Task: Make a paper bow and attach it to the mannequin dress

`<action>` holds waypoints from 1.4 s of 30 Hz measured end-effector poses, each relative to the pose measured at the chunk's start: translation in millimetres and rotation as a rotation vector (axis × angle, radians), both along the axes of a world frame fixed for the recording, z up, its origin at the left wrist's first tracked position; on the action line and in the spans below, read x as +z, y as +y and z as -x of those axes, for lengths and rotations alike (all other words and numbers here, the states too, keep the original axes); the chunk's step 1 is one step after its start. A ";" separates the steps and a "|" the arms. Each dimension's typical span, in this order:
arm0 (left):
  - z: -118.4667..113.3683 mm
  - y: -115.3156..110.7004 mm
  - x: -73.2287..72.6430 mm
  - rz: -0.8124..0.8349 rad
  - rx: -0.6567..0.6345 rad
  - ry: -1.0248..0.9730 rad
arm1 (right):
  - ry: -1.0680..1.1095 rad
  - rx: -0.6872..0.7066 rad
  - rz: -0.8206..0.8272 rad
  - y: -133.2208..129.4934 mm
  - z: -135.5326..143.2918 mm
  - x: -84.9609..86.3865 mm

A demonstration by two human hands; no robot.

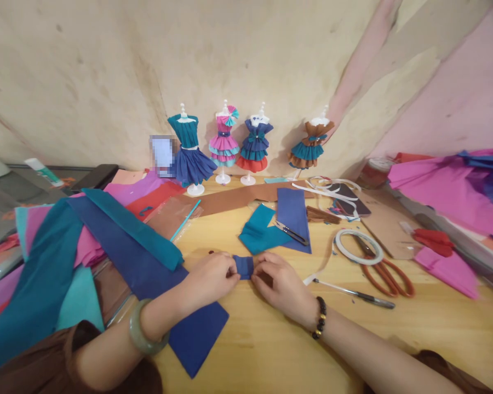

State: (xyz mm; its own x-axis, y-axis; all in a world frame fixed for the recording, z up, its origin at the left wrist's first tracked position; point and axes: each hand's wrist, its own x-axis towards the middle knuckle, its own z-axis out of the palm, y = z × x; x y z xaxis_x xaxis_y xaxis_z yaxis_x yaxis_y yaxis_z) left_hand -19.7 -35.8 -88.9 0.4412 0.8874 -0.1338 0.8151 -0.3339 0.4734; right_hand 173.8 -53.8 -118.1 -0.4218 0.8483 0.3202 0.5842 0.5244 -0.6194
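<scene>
A small folded blue piece (244, 267) lies between my two hands over the wooden table. My left hand (218, 275) pinches its left end, and my right hand (276, 278) pinches its right end. Just beyond them are a teal piece (258, 232) and a blue sheet (292, 210), with small black snips (291, 232) resting on them. Long blue (115, 241) and teal (137, 230) strips run beneath and beside my left forearm.
Several dress forms in pleated dresses, one with a teal top (184, 134), stand by the wall. Right of my right hand lie a pen (363, 296), a white tape roll (340, 249) and orange-handled scissors (384, 279). Pink material (439, 183) is heaped farther right.
</scene>
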 end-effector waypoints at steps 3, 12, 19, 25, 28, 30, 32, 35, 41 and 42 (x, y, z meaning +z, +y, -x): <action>-0.6 -0.8 0.2 -0.002 0.005 0.010 | -0.007 -0.003 -0.009 0.1 0.7 0.4; -0.3 -1.0 -1.9 -0.018 0.005 0.009 | -0.013 -0.011 0.013 -0.6 1.1 2.8; -0.4 -2.3 -0.3 -0.019 -0.003 0.039 | -0.001 0.003 0.017 -0.2 -0.5 2.3; -1.3 -2.4 1.4 -0.027 -0.003 0.047 | -0.016 0.005 0.032 0.2 -0.9 2.8; -2.1 -2.4 1.4 -0.021 0.018 0.066 | -0.019 0.008 0.043 0.5 -0.9 2.5; -2.4 -2.3 1.7 -0.017 0.018 0.070 | -0.005 0.009 0.051 0.5 -2.0 2.5; -2.8 -2.3 2.4 -0.014 0.014 0.070 | 0.042 0.010 0.051 0.3 -4.4 3.3; -3.4 -2.7 3.3 -0.018 0.009 0.067 | 0.098 0.041 -0.001 -0.9 -9.0 6.9; -2.9 -2.3 -0.4 -0.040 0.007 0.071 | -0.259 0.197 -0.365 -3.0 -9.6 9.7; -2.6 -2.0 -1.0 -0.046 0.004 0.071 | -0.324 0.203 -0.423 -3.0 -8.5 8.9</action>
State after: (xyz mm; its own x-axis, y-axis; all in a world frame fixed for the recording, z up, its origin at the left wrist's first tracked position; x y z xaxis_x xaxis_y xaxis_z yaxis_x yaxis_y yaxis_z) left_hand -17.1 -37.8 -90.0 0.4286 0.8949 -0.1242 0.8476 -0.3506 0.3984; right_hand 182.3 -56.7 -109.2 -0.6961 0.5661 0.4416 0.5713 0.8092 -0.1368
